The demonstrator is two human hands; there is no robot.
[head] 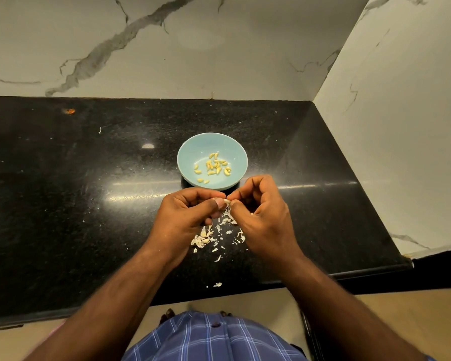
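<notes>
Head-worn view, steeply down, close above countertop (63,204)

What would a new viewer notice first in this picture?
The two hands meeting in the middle, left hand and right hand pinching one small garlic clove between them. Just beyond them sits a light blue bowl with peeled cloves, and pale skins lie scattered on the black counter below the hands.

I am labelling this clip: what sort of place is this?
Probably a home kitchen: a black stone counter against marble-look walls, a blue bowl of peeled garlic cloves, and the left hand and right hand pinching another clove above skins.
</notes>
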